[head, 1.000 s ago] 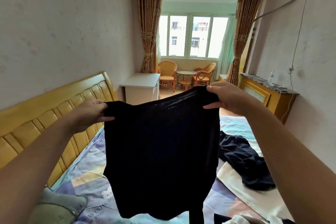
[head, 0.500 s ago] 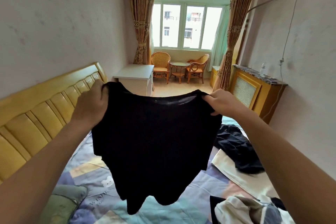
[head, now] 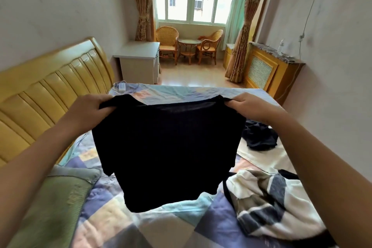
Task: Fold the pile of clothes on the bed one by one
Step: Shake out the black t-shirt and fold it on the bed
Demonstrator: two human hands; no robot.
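- Hanging in the air above the patchwork-quilted bed (head: 173, 225), the thin black knit top (head: 167, 147) is spread between both hands.
- The left hand (head: 88, 110) grips one shoulder with fingers curled into the cloth; the right hand (head: 251, 106) pinches the other shoulder.
- It looks light and limp, likely to sag and crease, so the shoulder seams seem the best hold.
- A striped cream-and-navy garment (head: 269, 203) and a crumpled dark garment (head: 259, 137) lie unfolded on the bed.
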